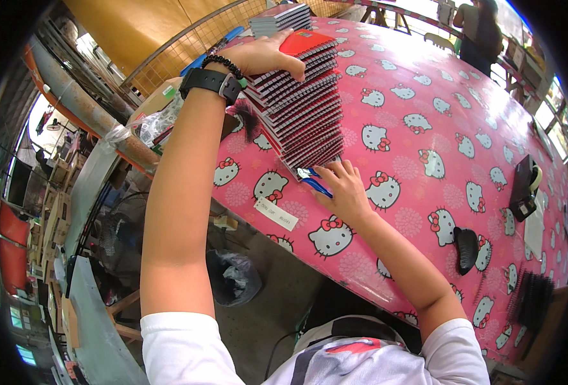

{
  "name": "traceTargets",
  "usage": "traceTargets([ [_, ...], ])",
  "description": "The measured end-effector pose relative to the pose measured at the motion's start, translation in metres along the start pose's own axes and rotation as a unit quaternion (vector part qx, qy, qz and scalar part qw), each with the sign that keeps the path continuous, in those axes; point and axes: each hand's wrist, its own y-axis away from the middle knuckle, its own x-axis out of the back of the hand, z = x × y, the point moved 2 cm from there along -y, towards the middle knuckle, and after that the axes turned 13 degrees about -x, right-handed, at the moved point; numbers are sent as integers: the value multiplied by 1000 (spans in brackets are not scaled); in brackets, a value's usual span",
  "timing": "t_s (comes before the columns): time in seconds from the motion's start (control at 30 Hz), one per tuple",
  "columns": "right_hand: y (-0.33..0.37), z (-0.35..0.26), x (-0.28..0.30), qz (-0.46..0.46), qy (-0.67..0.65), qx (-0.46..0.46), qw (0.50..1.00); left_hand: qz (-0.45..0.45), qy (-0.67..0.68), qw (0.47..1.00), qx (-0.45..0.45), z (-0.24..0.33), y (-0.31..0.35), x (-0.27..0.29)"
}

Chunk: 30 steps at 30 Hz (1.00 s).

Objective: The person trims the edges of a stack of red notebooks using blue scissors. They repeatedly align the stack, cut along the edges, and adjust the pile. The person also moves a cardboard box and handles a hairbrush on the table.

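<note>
A tall stack of spiral-bound notebooks (304, 106) stands on the pink table, its black wire bindings and red covers showing. My left hand (268, 56) grips the top of it, thumb on the binding side and index finger stretched along the red cover. Down at the foot of the stack, the fingers and thumb of my right hand (345, 192) are bent around blue-handled pliers (316, 185). Their metal head lies against the lowest notebooks. The right palm is hidden from above.
Behind the stack is another pile of notebooks (280, 19). A paper strip (276, 213) lies near the table edge. To the right are a black tape dispenser (526, 188), a dark oblong object (466, 251) and black binding coils (533, 298). A lined bin (232, 277) stands below; a person (479, 35) is far off.
</note>
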Motion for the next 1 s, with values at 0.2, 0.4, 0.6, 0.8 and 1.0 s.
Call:
traceTargets([
  [0.2,-8,22,-7,-370,-467,-420,685,-23,30,999,16,4,-1,-1],
  [0.4,4,-2,6,-22,31,-14,999,-25,18,999,30,0,-2,-1],
  [0.6,9,-6,0,-1,56,19,998,-22,-22,999,25,-6,0,2],
  [0.8,9,0,0,25,75,17,997,-46,-16,998,33,6,-1,3],
  [1.0,-6,15,1,-300,-360,-336,817,-13,-46,998,35,5,-1,-1],
])
